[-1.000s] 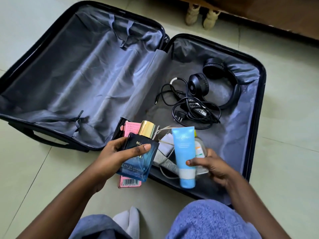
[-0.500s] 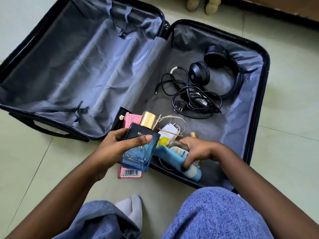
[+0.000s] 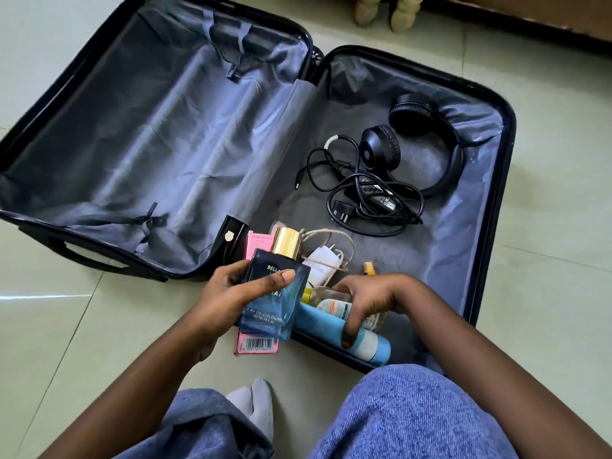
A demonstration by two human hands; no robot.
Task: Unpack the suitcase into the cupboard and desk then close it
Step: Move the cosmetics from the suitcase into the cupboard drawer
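Note:
The black suitcase [image 3: 506, 180] lies open on the floor, grey lining showing; its left half holds nothing. My left hand [image 3: 228, 293] grips a blue cologne bottle [image 3: 275, 299] with a gold cap, together with a pink box [image 3: 256, 342] behind it. My right hand [image 3: 367, 299] is closed over a light blue tube [image 3: 331, 326] and a clear bottle [image 3: 331, 304], both lying sideways at the near edge of the right half. Black headphones [image 3: 427, 140], a black charger with tangled cables [image 3: 371, 197], a white charger [image 3: 323, 260] and a small yellow-capped bottle [image 3: 368, 268] lie in the right half.
I sit on a pale tiled floor [image 3: 563, 293] with my knees in blue trousers [image 3: 414, 415] and a grey sock [image 3: 255, 405] close to the case. Two beige shoes [image 3: 384, 9] stand beyond the suitcase, beside dark wooden furniture [image 3: 530, 14] at the top right.
My right hand held the blue tube and clear bottle upright, then tipped them over and lowered them onto the near edge of the right half. My left hand stayed put with the cologne.

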